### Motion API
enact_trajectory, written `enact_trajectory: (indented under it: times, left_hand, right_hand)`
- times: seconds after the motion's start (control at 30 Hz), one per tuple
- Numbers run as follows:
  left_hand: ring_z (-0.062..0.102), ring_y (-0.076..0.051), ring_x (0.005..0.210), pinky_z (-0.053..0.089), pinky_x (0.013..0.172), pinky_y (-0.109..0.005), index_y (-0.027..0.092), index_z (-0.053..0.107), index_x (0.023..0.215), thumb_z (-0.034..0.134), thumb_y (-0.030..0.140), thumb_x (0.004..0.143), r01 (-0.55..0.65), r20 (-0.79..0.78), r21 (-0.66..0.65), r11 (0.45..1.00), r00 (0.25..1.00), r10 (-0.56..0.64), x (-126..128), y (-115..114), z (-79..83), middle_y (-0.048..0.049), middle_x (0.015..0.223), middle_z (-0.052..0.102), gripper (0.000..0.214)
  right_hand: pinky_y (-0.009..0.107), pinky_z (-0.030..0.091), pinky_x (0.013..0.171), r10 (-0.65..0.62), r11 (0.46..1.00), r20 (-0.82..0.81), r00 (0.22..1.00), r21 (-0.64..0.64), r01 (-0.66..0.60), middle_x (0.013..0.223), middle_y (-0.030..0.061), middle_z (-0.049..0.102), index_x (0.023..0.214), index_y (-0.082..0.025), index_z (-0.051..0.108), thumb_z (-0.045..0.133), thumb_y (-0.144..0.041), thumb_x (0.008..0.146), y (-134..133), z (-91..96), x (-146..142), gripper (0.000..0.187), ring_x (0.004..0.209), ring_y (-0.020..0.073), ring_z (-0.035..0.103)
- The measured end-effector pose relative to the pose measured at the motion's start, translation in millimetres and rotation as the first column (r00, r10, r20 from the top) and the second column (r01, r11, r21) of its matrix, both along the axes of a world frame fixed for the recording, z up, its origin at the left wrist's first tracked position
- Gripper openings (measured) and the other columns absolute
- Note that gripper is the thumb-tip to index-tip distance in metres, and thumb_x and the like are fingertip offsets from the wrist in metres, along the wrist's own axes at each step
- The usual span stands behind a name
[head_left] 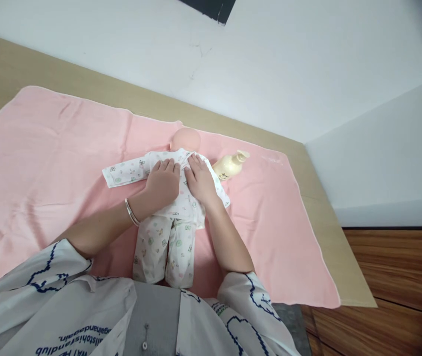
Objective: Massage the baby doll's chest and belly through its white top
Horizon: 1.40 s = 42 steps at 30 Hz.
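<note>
A baby doll (pixel 185 139) lies on its back, head away from me, dressed in a white long-sleeved top (pixel 185 202) and matching trousers (pixel 154 247) with small coloured prints. My left hand (pixel 164 182) rests palm down on the left side of the doll's chest, its fingers side by side on the cloth. On the other side of the chest, near the collar, lies my right hand (pixel 200 180), fingers laid out and thumb apart. The front edges of the top meet between both hands. One sleeve stretches out to the left; the doll's right-side sleeve is partly behind my right forearm.
A cream pump bottle (pixel 229 166) lies tilted on the pink mat (pixel 270 222), just right of the doll's shoulder. The mat covers much of a wooden table (pixel 318 212). A white wall (pixel 270 74) stands behind, and brown wooden flooring (pixel 399 267) shows at the right.
</note>
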<state>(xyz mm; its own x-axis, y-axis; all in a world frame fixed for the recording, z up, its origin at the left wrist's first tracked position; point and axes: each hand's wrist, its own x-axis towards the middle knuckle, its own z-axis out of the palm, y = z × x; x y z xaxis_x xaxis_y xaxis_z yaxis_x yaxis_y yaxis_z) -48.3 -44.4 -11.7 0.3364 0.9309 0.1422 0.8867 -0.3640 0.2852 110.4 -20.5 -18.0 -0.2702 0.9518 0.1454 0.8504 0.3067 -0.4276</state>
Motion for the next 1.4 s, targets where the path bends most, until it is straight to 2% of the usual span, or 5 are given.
enact_trajectory:
  times: [0.43, 0.8, 1.07, 1.2, 1.4]
  left_hand:
    - [0.035, -0.033, 0.152, 0.027, 0.129, -0.054, 0.006, 0.053, 0.14, 0.042, 0.024, 0.093, -0.012, 0.323, 0.007, 1.0, 0.946, 0.009, -10.0, 38.1, -20.7, -0.02, 0.154, 0.049, 0.052]
    - [0.04, -0.038, 0.149, 0.035, 0.123, -0.055, 0.0, 0.048, 0.147, 0.036, 0.022, 0.102, -0.011, 0.107, 0.067, 0.998, 0.994, 0.003, 7.4, 2.5, -11.6, -0.0275, 0.154, 0.046, 0.052]
    - [0.045, -0.031, 0.147, 0.034, 0.126, -0.05, 0.004, 0.056, 0.139, 0.037, 0.025, 0.1, -0.055, 0.239, 0.086, 0.995, 0.97, 0.033, -4.2, 28.9, -20.1, -0.0199, 0.149, 0.056, 0.048]
    - [0.045, -0.03, 0.146, 0.03, 0.128, -0.051, 0.005, 0.057, 0.138, 0.038, 0.023, 0.097, -0.078, 0.313, 0.122, 0.989, 0.949, 0.036, -7.0, 40.5, -34.5, -0.0186, 0.149, 0.056, 0.048]
    - [0.047, -0.028, 0.145, 0.032, 0.128, -0.05, 0.011, 0.06, 0.135, 0.044, 0.025, 0.097, -0.123, 0.406, 0.157, 0.98, 0.913, 0.05, -4.8, 40.7, -46.3, -0.0141, 0.148, 0.059, 0.044]
  right_hand:
    - [0.048, 0.038, 0.125, -0.144, 0.988, 0.092, 0.985, 0.064, 0.138, 0.151, 0.0175, 0.056, 0.14, -0.005, 0.058, 0.037, -0.018, 0.097, -40.7, 4.9, -36.4, 0.05, 0.15, 0.0313, 0.042]
    - [0.052, 0.024, 0.131, -0.044, 0.999, -0.073, 0.996, 0.004, 0.044, 0.166, 0.0181, 0.033, 0.154, -0.005, 0.04, 0.04, -0.031, 0.099, 6.3, -5.9, -1.1, 0.061, 0.159, 0.0289, 0.024]
    - [0.052, 0.042, 0.121, -0.171, 0.967, 0.003, 0.985, 0.195, 0.167, 0.146, 0.0211, 0.06, 0.138, -0.004, 0.059, 0.038, -0.025, 0.099, -28.0, -13.0, -31.9, 0.049, 0.145, 0.0341, 0.049]
    - [0.054, 0.041, 0.122, -0.136, 0.959, 0.029, 0.99, 0.254, 0.125, 0.148, 0.0191, 0.059, 0.14, -0.006, 0.06, 0.039, -0.025, 0.1, -36.5, -18.2, -39.8, 0.049, 0.148, 0.0352, 0.046]
    - [0.055, 0.027, 0.129, -0.007, 0.994, -0.051, 0.999, 0.104, 0.013, 0.163, 0.0161, 0.041, 0.15, -0.008, 0.048, 0.041, -0.03, 0.099, -5.5, -15.8, -17.0, 0.056, 0.157, 0.0313, 0.028]
